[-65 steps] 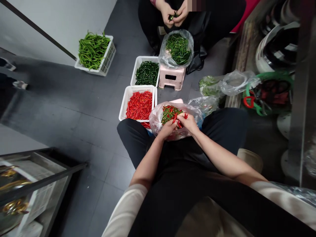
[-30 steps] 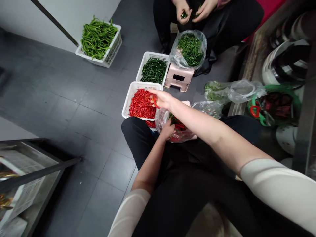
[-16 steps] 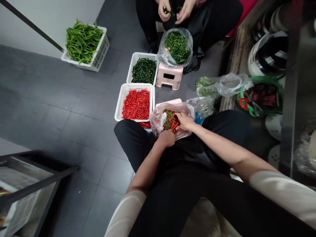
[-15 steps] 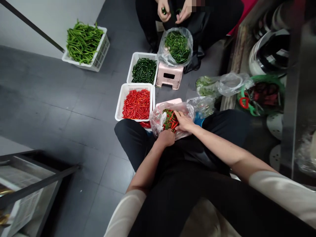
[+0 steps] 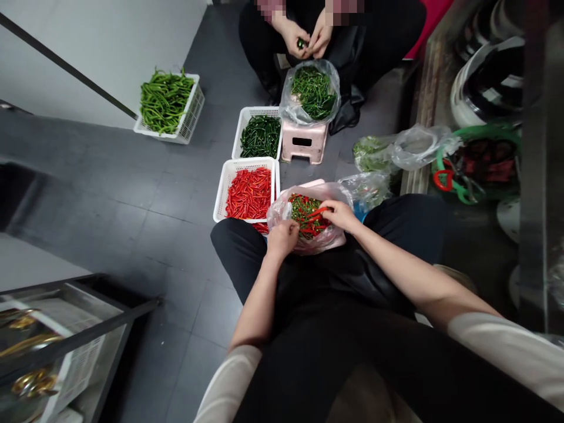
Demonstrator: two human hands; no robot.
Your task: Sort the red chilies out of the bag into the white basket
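- Landmark for all places: the open, clear plastic bag [image 5: 339,192] before the seated person; sides are the sitter's own.
- Inside the bag: a loose heap of slim red chillies [image 5: 311,229] mixed with thin green bits, probably stems.
- Right hand [image 5: 341,215]: at the right side of the bag's mouth, fingers bent, thumb and fingertips closed on the end of a long, glossy red chilli [image 5: 325,210]. Exact count in the pinch unclear.
- Left hand [image 5: 282,238]: at the bag's left, near edge; fingers curled close together. Cannot tell from where I stand whether they grip anything.
- Just left of the bag: a white, perforated plastic basket [image 5: 221,187] holding a heap of loose red chillies [image 5: 249,194].
- Beyond the bag, to the left: a second white plastic basket [image 5: 259,110] with dark green chillies [image 5: 261,136].
- Beyond the bag, opposite: a co-worker's hands [image 5: 308,42] over another clear plastic bag of greens [image 5: 314,91], which sits on a pale pink plastic stool [image 5: 286,141].
- Step in hand, my judgement: sorting through the bag's heap by fingertip.
- Next move, my judgement: calls for a light pinch, lifting the held chilli clear of the tangle without bruising it.
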